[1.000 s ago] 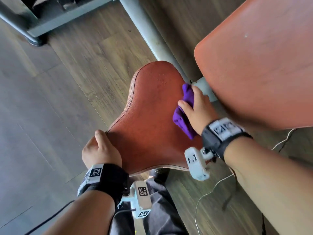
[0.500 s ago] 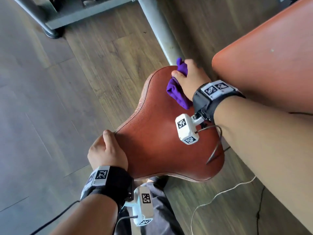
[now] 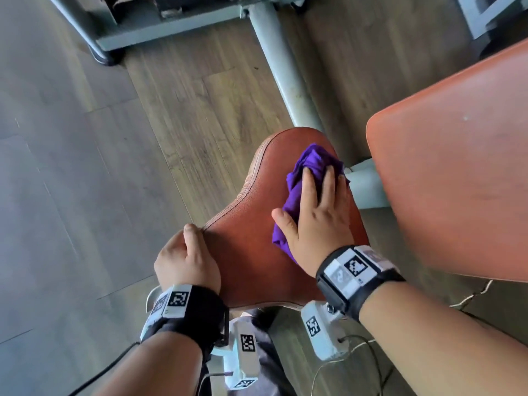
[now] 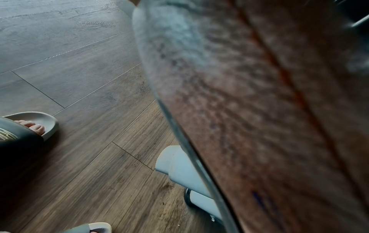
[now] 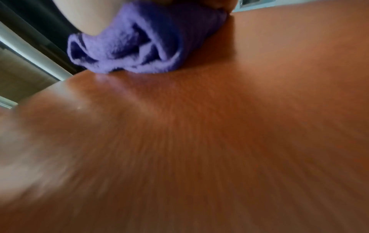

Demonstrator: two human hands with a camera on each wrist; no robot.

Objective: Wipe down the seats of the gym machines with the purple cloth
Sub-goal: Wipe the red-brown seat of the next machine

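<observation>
A brown leather saddle-shaped seat (image 3: 245, 252) fills the middle of the head view. My right hand (image 3: 317, 212) lies flat on the bunched purple cloth (image 3: 297, 187) and presses it onto the seat's narrow far half, fingers laid out over it and thumb spread to the left. My left hand (image 3: 185, 258) grips the seat's near left edge, thumb on top and fingers curled under and hidden. The right wrist view shows the cloth (image 5: 135, 47) on the seat top (image 5: 199, 141). The left wrist view shows the seat's side (image 4: 259, 110) close up.
A large orange backrest pad (image 3: 457, 167) stands close on the right of the seat. A grey frame tube (image 3: 285, 75) runs away over the wooden floor (image 3: 85, 195). My sandalled foot (image 4: 30, 126) is on the floor at the left. A white cable (image 3: 471, 295) lies under the pad.
My right hand has slid the cloth from the seat's right side up to its far tip and back toward the middle, now lying flatter on it. The left hand has kept its grip.
</observation>
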